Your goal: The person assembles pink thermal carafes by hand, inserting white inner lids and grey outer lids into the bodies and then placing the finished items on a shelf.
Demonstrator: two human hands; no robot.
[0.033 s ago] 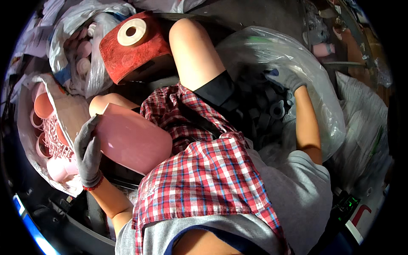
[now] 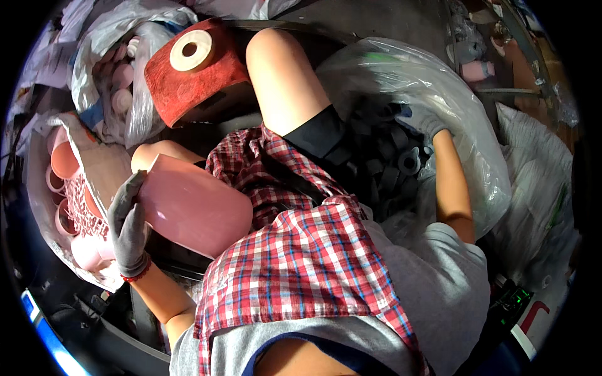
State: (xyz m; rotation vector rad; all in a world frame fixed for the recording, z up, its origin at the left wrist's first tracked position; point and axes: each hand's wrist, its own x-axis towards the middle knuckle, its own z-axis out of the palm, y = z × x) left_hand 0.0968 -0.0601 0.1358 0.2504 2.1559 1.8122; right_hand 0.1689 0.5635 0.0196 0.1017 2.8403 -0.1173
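My left hand [image 2: 127,222], in a grey glove, grips one end of a large pink plastic container [image 2: 194,205] that lies tilted against my lap. Its fingers wrap over the edge. My right hand [image 2: 425,120], gloved in grey with darker fingertips, reaches into a big clear plastic bag [image 2: 483,156] at my right. Several black ring-shaped parts [image 2: 396,139] fill this bag. The right fingers are sunk among the dark parts, so whether they hold anything is hidden. A paler grey ring [image 2: 409,161] lies on the heap close to that hand.
A white sack [image 2: 39,207] of pink cups and small pink pieces stands at the left. Behind it, another bag [image 2: 84,69] holds pink round parts. A red curved seat [image 2: 188,78] with a cream ring [image 2: 191,51] on it is beyond my knees. White sacking [image 2: 530,182] lies far right.
My right hand has sunk slightly deeper among the black parts, its fingers now less visible. The left hand and the pink container have hardly moved.
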